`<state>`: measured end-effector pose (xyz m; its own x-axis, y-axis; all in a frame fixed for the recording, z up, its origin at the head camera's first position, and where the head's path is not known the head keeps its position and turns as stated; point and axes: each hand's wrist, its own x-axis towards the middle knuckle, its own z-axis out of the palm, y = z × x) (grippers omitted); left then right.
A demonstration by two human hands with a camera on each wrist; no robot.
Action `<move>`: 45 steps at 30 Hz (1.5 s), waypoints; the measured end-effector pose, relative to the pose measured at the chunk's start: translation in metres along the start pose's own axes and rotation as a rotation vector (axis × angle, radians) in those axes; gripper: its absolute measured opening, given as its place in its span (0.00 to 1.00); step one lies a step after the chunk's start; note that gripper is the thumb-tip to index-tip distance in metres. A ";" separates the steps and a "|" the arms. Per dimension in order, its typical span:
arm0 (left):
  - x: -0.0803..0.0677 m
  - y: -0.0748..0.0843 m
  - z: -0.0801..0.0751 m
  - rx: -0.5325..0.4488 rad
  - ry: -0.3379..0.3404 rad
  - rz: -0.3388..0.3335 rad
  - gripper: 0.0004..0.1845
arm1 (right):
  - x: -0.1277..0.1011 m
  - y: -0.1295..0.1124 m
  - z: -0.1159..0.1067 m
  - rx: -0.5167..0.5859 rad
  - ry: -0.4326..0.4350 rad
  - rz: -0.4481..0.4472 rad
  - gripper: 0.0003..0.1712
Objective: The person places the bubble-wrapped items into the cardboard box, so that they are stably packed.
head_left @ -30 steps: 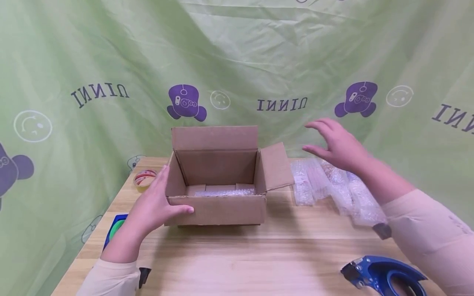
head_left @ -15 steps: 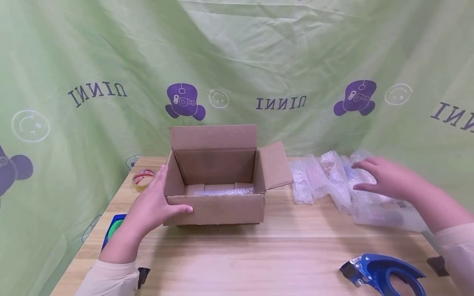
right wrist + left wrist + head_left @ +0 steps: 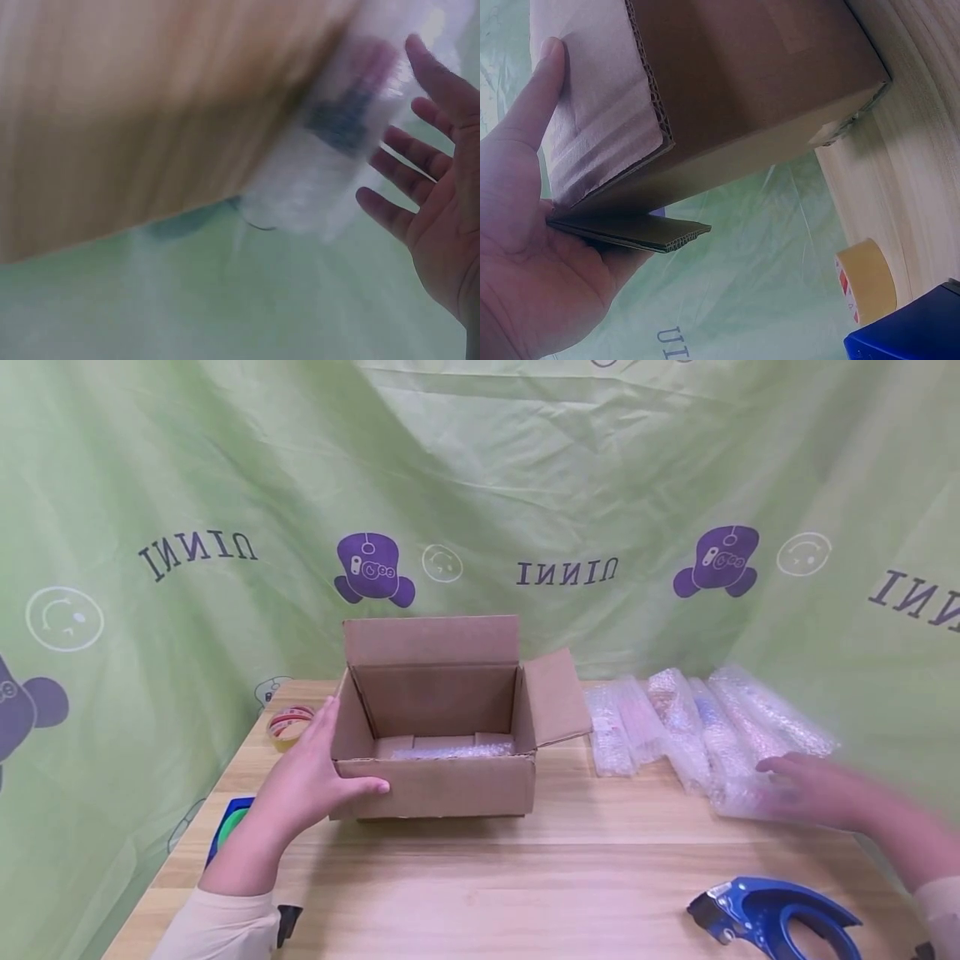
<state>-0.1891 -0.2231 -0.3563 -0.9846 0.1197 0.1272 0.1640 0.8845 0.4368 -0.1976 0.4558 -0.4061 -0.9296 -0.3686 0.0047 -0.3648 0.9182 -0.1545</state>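
Observation:
A cardboard box [image 3: 442, 789] stands at mid table with its top flaps spread. Bubble wrap [image 3: 453, 751] shows inside it, mostly hidden by the front wall. My left hand [image 3: 307, 785] holds the box's near left corner, thumb across the front flap and fingers along the left flap [image 3: 630, 232]. At the right, several bubble-wrapped packets [image 3: 678, 718] lie side by side. My right hand [image 3: 821, 793] is over the near end of a bubble-wrapped bundle [image 3: 738, 793], blurred in the head view. In the right wrist view its fingers [image 3: 409, 169] are spread beside the wrapped bundle, not curled round it.
A blue tape dispenser [image 3: 780, 914] lies at the front right. Behind my left hand sits a roll of yellow tape [image 3: 288, 727]. A blue and green object [image 3: 231, 822] is partly covered by my left forearm. A green cloth [image 3: 480, 485] hangs behind the table.
My right hand has come down from above the bubble-wrapped packets and moved right, to the near end of the row. My left hand and the box have stayed put.

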 end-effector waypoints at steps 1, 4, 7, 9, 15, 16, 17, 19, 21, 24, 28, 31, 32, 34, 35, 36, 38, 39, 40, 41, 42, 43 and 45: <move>0.000 0.000 0.000 0.001 0.000 0.000 0.79 | -0.001 0.002 0.005 -0.016 0.002 -0.010 0.38; -0.001 0.000 0.000 0.005 -0.001 -0.002 0.79 | -0.002 0.007 0.016 -0.086 0.035 -0.082 0.36; -0.001 0.000 0.000 0.008 -0.001 0.000 0.79 | -0.001 0.011 0.024 -0.137 0.108 -0.149 0.31; -0.001 0.001 0.001 0.009 0.001 0.002 0.79 | -0.001 0.013 0.027 -0.155 0.145 -0.187 0.27; -0.001 0.002 0.000 0.003 0.002 0.002 0.79 | -0.002 0.019 0.022 -0.075 0.081 -0.122 0.29; -0.001 0.002 -0.001 0.002 0.003 0.003 0.79 | -0.002 0.020 0.018 -0.045 0.062 -0.099 0.29; -0.001 0.002 -0.001 0.001 0.003 0.004 0.78 | -0.003 0.020 0.015 -0.016 0.051 -0.085 0.29; -0.001 0.002 -0.001 0.002 0.004 0.004 0.78 | -0.003 0.021 0.006 0.008 0.057 -0.066 0.30; 0.000 0.002 -0.001 0.005 0.002 0.003 0.78 | -0.002 0.021 -0.004 0.013 0.068 -0.068 0.29; 0.000 0.002 -0.001 0.007 0.000 0.001 0.78 | 0.003 0.017 -0.020 0.002 0.098 -0.055 0.32; -0.001 0.002 -0.001 0.006 0.003 0.002 0.78 | 0.013 0.003 -0.042 0.022 0.133 -0.025 0.34; -0.001 0.002 0.000 0.002 0.004 0.002 0.78 | 0.023 -0.011 -0.056 0.046 0.165 -0.032 0.34; -0.001 0.002 0.000 0.001 0.003 0.001 0.79 | 0.026 -0.016 -0.060 0.061 0.167 -0.039 0.34; -0.001 0.001 0.001 -0.001 0.004 0.002 0.79 | 0.033 -0.026 -0.067 0.098 0.176 -0.038 0.34; -0.001 0.001 0.001 -0.001 0.004 0.002 0.79 | 0.036 -0.031 -0.071 0.117 0.187 -0.033 0.33; -0.001 0.001 0.001 -0.002 0.004 0.003 0.79 | 0.039 -0.036 -0.074 0.143 0.191 -0.031 0.32; -0.001 0.001 0.001 -0.002 0.004 0.003 0.79 | 0.045 -0.045 -0.080 0.183 0.199 -0.026 0.30; -0.001 0.001 0.002 -0.002 0.005 0.002 0.79 | 0.048 -0.050 -0.083 0.187 0.212 -0.021 0.29; -0.001 0.001 0.002 -0.002 0.005 0.001 0.79 | 0.052 -0.055 -0.085 0.189 0.220 -0.023 0.28; -0.001 0.001 0.001 -0.001 0.005 0.001 0.79 | 0.055 -0.061 -0.088 0.183 0.228 -0.026 0.27; -0.001 0.001 0.001 -0.001 0.004 0.000 0.79 | 0.058 -0.066 -0.091 0.178 0.232 -0.042 0.26; -0.001 0.001 0.001 -0.001 0.004 0.000 0.79 | 0.062 -0.071 -0.093 0.163 0.242 -0.043 0.25; -0.001 0.000 0.001 0.002 0.005 0.003 0.79 | 0.068 -0.083 -0.098 0.160 0.256 -0.063 0.25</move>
<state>-0.1886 -0.2224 -0.3568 -0.9839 0.1201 0.1325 0.1665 0.8849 0.4349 -0.2360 0.3684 -0.2958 -0.8958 -0.3571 0.2647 -0.4284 0.8526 -0.2994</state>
